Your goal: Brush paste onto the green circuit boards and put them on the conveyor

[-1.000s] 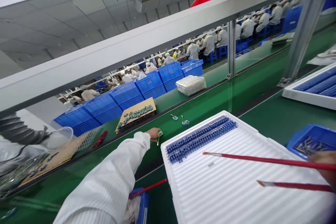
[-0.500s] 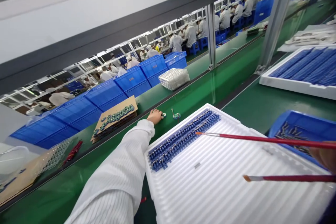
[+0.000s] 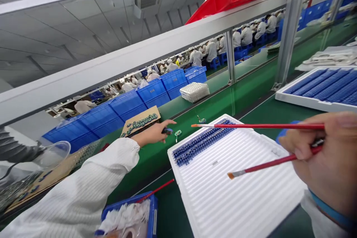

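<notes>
My right hand (image 3: 329,156) is closed around two thin red-handled paintbrushes. The upper paintbrush (image 3: 262,126) and the lower paintbrush (image 3: 267,165) both point left over a ribbed white foam tray (image 3: 237,186). Rows of small blue parts with metal pins (image 3: 200,143) fill the tray's far left edge. Across the tray, my left hand (image 3: 153,133) reaches over the green conveyor, index finger stretched out. A small dark-blue part (image 3: 167,131) appears pinched below that finger. Just right of the fingertips lies a small green circuit board (image 3: 177,134), with another circuit board (image 3: 201,121) farther right.
Cardboard with several circuit boards (image 3: 142,121) lies behind my left hand. A blue bin of white scraps (image 3: 153,212) stands at bottom left. Another foam tray of blue parts (image 3: 320,85) is at right. A metal post (image 3: 291,29) rises beyond the tray.
My left hand has drawn back leftward from the circuit board it was touching; a dark-blue part now shows in its fingers. My right hand has come further into view. The view has tilted upward.
</notes>
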The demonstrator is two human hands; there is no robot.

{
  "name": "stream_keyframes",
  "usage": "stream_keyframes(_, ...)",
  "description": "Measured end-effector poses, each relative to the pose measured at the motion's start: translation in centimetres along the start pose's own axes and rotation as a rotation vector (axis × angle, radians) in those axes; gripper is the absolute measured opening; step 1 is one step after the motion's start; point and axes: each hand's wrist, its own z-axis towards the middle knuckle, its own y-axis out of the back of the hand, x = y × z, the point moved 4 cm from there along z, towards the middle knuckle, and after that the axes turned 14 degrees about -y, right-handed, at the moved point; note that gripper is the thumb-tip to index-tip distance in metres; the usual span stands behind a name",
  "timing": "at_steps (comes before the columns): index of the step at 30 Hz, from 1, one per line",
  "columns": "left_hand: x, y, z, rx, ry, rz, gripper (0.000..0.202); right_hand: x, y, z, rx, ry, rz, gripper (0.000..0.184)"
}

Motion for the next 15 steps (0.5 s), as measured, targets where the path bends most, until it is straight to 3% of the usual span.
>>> stream_keyframes(3, -2.0, -2.3, -3.9, 0.149, 0.006, -0.201, 0.047, 1.3, -1.7, -1.8, 0.114, 0.024, 0.022, 0.034)
stream_keyframes(6, -2.7, -3.9, -6.9, 0.163, 0.043, -0.328, 0.043, 1.9, -2.9, -3.0, 0.19, -0.006, 0.028, 0.037)
stream_keyframes(10, -1.4, -4.1, -9.7, 0.059, 0.149, -0.332, 0.039, 2.0, -4.0, -4.1, 0.238, -0.019, 0.065, 0.038)
stream_keyframes(15, -0.1, -3.0, -12.1, -0.17, 0.312, -0.302, 0.03, 1.7, -4.9, -5.1, 0.156, -0.044, 0.076, 0.039)
